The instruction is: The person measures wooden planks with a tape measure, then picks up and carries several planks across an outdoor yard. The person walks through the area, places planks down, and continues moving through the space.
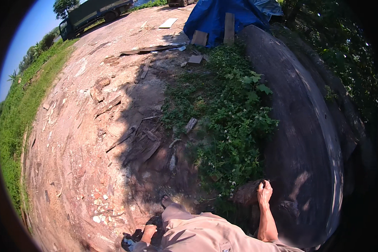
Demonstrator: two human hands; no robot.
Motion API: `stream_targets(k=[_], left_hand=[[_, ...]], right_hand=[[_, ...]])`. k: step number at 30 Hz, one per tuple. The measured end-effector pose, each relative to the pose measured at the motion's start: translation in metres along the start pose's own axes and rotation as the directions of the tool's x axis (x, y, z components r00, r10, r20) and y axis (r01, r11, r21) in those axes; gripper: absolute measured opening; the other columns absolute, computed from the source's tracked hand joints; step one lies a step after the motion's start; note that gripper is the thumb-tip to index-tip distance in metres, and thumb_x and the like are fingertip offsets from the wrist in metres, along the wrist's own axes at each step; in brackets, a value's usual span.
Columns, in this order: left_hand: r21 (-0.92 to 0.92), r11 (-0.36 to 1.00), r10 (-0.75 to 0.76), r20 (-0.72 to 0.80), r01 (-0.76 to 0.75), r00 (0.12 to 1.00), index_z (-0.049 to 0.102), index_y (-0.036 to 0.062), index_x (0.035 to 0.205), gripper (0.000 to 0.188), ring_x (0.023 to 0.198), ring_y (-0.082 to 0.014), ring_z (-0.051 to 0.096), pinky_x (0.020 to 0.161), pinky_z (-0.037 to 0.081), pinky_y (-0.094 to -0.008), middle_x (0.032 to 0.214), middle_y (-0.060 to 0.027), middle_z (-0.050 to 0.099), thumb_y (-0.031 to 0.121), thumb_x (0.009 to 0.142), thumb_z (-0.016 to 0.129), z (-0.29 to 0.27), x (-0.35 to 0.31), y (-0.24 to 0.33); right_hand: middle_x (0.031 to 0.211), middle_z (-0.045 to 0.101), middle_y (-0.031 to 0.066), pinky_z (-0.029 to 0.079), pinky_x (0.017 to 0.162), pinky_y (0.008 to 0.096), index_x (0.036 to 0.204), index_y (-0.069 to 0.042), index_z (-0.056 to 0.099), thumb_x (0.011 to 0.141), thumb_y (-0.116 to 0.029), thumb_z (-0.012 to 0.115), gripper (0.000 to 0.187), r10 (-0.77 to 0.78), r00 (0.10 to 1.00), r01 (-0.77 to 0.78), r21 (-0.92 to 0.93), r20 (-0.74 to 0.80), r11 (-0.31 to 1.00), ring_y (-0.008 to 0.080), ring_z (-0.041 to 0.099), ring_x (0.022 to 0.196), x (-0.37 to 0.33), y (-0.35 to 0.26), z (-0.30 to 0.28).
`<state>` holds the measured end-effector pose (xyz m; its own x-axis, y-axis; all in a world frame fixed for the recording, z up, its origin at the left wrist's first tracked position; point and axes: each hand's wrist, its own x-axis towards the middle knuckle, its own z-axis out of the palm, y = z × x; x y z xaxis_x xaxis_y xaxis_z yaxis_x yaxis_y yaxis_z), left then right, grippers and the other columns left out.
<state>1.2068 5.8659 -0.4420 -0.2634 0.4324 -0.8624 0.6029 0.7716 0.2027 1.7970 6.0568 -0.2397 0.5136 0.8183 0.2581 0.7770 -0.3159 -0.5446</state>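
Note:
My right hand (264, 191) is closed, its fingers curled around something small and dark that I cannot make out. It is beside a stubby brown piece of wood (245, 193) and over the near part of a huge dark log (294, 126) on the right. Low on the left, my left hand (149, 231) has its fingers bent against a dark object (155, 220). Shade and my body hide most of that object. A mottled black and pale shape (128, 241) shows near my left wrist. My sandalled foot (166, 199) stands on the dirt between the hands.
Leafy weeds (235, 122) grow along the log. Bark and wood scraps (145, 145) litter the dirt track (80, 138). Farther off are loose boards (168, 23), a blue tarp (214, 19) over a pile, and a parked truck (92, 16). Grass (12, 126) borders the left.

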Motion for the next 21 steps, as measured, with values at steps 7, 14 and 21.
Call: stream_targets(k=[7, 14, 21], left_hand=[[-0.473, 0.852, 0.177, -0.146, -0.226, 0.973, 0.057, 0.0035, 0.117, 0.036, 0.075, -0.0234, 0.063, 0.067, 0.050, -0.0333, 0.090, -0.0137, 0.066, 0.022, 0.086, 0.053, -0.080, 0.044, 0.080], [-0.888, 0.450, -0.006, -0.110, -0.095, 0.994, 0.056, 0.0054, 0.096, 0.018, 0.047, -0.0172, 0.051, 0.039, 0.041, -0.0291, 0.066, -0.0055, 0.056, 0.019, 0.086, 0.051, -0.177, 0.108, -0.021], [-0.921, 0.382, 0.039, -0.064, -0.074, 0.997, 0.055, 0.0069, 0.069, 0.016, 0.046, -0.0276, 0.052, 0.040, 0.040, -0.0378, 0.061, -0.0098, 0.054, 0.020, 0.078, 0.055, -0.184, 0.138, -0.166]], right_hand=[[0.085, 0.063, 0.0210, 0.048, 0.071, 0.0450, 0.097, -0.002, 0.056, 0.085, -0.018, 0.053, 0.021, -0.049, 0.999, 0.052, -0.255, 0.016, 0.966, 0.0382, 0.060, 0.081, -0.013, -0.094, 0.059], [0.077, 0.063, 0.0244, 0.048, 0.063, 0.0495, 0.117, 0.001, 0.050, 0.087, -0.021, 0.051, 0.038, 0.057, 0.983, 0.027, -0.443, 0.176, 0.896, 0.0414, 0.061, 0.071, -0.030, -0.150, 0.107], [0.084, 0.062, 0.0248, 0.048, 0.070, 0.0477, 0.125, 0.004, 0.044, 0.087, -0.019, 0.050, 0.044, 0.114, 0.961, 0.023, -0.484, 0.252, 0.875, 0.0391, 0.060, 0.078, -0.028, -0.179, 0.144]])
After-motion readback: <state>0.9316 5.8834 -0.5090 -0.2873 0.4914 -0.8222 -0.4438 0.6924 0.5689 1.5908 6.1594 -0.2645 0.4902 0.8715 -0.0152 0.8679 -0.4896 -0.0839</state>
